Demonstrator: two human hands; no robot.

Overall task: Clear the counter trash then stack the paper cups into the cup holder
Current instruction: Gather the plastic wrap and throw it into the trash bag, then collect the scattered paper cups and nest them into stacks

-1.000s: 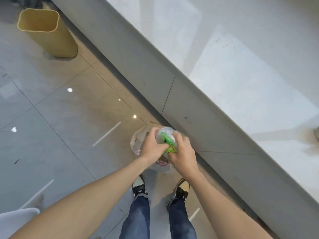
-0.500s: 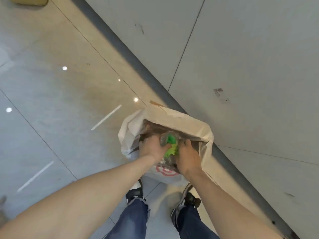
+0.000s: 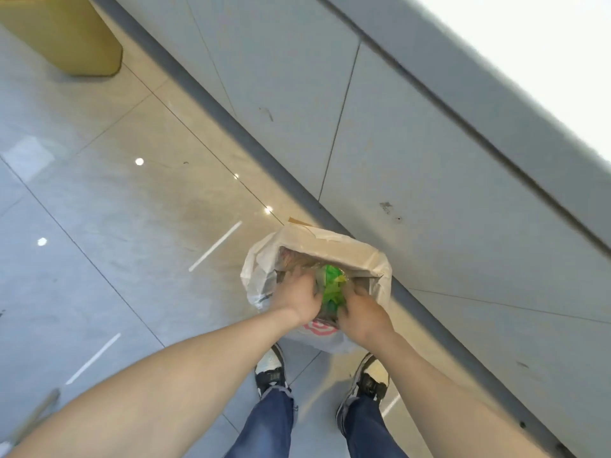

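Trash wad (image 3: 331, 287) is pinched between left hand (image 3: 295, 297) and right hand (image 3: 360, 313) inside the white bag (image 3: 380, 269); likely next: let go, return for cups.

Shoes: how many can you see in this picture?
2. The left shoe and the right shoe stand on the floor just below the white bag.

No words or numbers can be read anywhere. The white plastic bag (image 3: 261, 285) on the floor carries a red round mark (image 3: 319, 327), half hidden by the hands and too blurred to make out.
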